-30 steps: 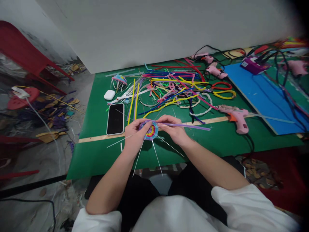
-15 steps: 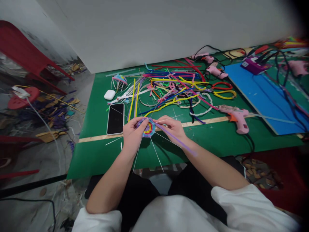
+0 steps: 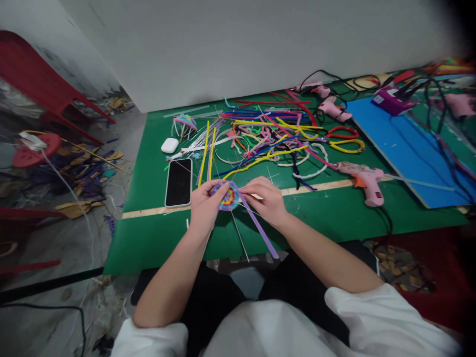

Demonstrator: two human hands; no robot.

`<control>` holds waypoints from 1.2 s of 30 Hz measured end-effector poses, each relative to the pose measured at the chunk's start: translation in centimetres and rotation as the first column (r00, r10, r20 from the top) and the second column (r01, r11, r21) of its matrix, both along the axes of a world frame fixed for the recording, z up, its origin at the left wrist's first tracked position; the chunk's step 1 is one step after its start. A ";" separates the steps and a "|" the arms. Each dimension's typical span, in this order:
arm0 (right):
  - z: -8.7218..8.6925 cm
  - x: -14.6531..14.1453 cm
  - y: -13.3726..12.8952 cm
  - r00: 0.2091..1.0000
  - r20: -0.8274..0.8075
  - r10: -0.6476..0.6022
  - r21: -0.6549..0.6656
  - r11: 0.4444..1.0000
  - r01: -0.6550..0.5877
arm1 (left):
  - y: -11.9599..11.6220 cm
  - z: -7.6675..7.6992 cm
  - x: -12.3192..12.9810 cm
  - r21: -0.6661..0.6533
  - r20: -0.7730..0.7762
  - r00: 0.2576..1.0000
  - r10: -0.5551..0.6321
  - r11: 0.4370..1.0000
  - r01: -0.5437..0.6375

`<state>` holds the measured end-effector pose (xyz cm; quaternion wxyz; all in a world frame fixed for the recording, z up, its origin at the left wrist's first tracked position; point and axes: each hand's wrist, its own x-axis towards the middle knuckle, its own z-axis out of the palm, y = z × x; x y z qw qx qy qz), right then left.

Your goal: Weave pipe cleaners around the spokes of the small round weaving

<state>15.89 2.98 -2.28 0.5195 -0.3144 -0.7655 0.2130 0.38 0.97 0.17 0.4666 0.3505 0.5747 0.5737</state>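
Over the table's front part, my left hand (image 3: 206, 204) is closed on a round woven disc (image 3: 231, 197), its thumb lying across the top. Rings of purple, yellow, red and light blue pipe cleaner make up the disc, and thin wire spokes (image 3: 241, 238) stick out from it. At the disc's right edge, my right hand (image 3: 266, 199) pinches with thumb and fingers where a purple pipe cleaner (image 3: 258, 224) leaves the rim. The loose length of that pipe cleaner slants down toward the table's front edge. Whether a spoke is also between those fingertips is hidden.
A phone (image 3: 178, 182) and a white earphone case (image 3: 170, 145) lie to the left. Behind my hands spreads a pile of coloured pipe cleaners (image 3: 267, 134). Scissors (image 3: 347, 145), a pink glue gun (image 3: 368, 182) and a blue board (image 3: 405, 153) are on the right.
The purple pipe cleaner's free end has swung down and left, off my right forearm, and now hangs in front of the disc. Both hands stay almost in place.
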 end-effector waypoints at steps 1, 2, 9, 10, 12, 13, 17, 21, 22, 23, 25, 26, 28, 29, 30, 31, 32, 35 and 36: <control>0.0 0.0 0.0 1.000 0.000 0.001 0.016 1.000 -0.001 | 0.0 0.0 0.0 0.003 -0.020 1.000 0.000 1.000 0.000; 0.0 0.0 0.0 1.000 -0.001 0.001 0.026 1.000 -0.001 | -0.1 0.0 0.0 0.008 -0.043 0.999 0.001 1.000 -0.001; 0.1 -0.1 0.0 0.999 -0.039 -0.004 -0.039 0.999 0.003 | -0.4 0.2 0.0 0.061 -0.192 0.981 0.027 0.998 -0.016; 0.1 -0.1 0.0 0.999 -0.048 -0.001 -0.059 0.998 -0.002 | -0.4 0.2 0.0 0.054 -0.170 0.985 0.021 0.998 -0.011; 0.2 -0.1 0.0 0.998 -0.066 0.003 -0.091 0.996 -0.009 | -0.2 0.2 -0.1 0.025 -0.074 0.997 -0.011 1.000 0.013; 0.2 -0.1 -0.1 0.997 -0.072 0.002 -0.100 0.995 -0.009 | -0.2 0.1 -0.1 0.007 -0.018 0.999 -0.028 1.000 0.028; 0.2 -0.2 -0.1 0.998 -0.062 -0.013 -0.107 0.994 0.007 | 0.1 0.0 -0.1 -0.025 0.071 0.996 -0.045 0.999 0.047; 0.3 -0.2 -0.3 0.997 -0.057 -0.055 -0.112 0.993 0.048 | 0.1 0.0 -0.1 -0.037 0.077 0.996 -0.048 0.998 0.051; 0.3 -0.2 -0.3 0.996 -0.062 -0.062 -0.107 0.993 0.055 | 0.1 0.0 -0.1 -0.041 0.086 0.995 -0.052 0.998 0.055; 0.3 -0.2 -0.4 0.996 -0.068 -0.061 -0.099 0.994 0.054 | 0.1 0.0 -0.1 -0.045 0.095 0.994 -0.054 0.997 0.059; 0.3 -0.2 -0.5 0.996 -0.080 -0.038 -0.080 0.996 0.032 | 0.1 0.1 -0.1 -0.049 0.110 0.992 -0.056 0.997 0.061; 0.2 -0.1 -0.6 0.996 -0.088 -0.027 -0.074 0.997 0.020 | 0.1 0.1 -0.1 -0.051 0.118 0.991 -0.055 0.997 0.061; 0.2 -0.1 -0.7 0.995 -0.097 -0.024 -0.074 0.997 0.017 | 0.1 0.2 -0.1 -0.056 0.135 0.989 -0.056 0.996 0.064; 0.2 -0.1 -0.7 0.994 -0.101 -0.033 -0.077 0.997 0.025 | 0.2 0.2 -0.1 -0.061 0.143 0.988 -0.060 0.996 0.069; 0.2 -0.1 -0.7 0.994 -0.102 -0.043 -0.084 0.996 0.034 | 0.2 0.2 -0.1 -0.068 0.151 0.986 -0.065 0.995 0.076; 0.2 -0.2 -0.7 0.993 -0.103 -0.052 -0.092 0.995 0.043 | 0.2 0.1 -0.1 -0.074 0.156 0.985 -0.068 0.994 0.080; 0.2 -0.2 -0.7 0.993 -0.101 -0.055 -0.099 0.994 0.045 | 0.2 0.1 -0.1 -0.079 0.156 0.985 -0.068 0.994 0.081; 0.3 -0.2 -0.7 0.995 -0.096 -0.028 -0.106 0.994 0.017 | 0.2 -0.1 0.0 -0.072 0.134 0.989 -0.053 0.995 0.063; 0.3 -0.2 -0.7 0.996 -0.089 -0.015 -0.104 0.995 0.006 | 0.2 -0.1 0.0 -0.066 0.128 0.991 -0.047 0.996 0.056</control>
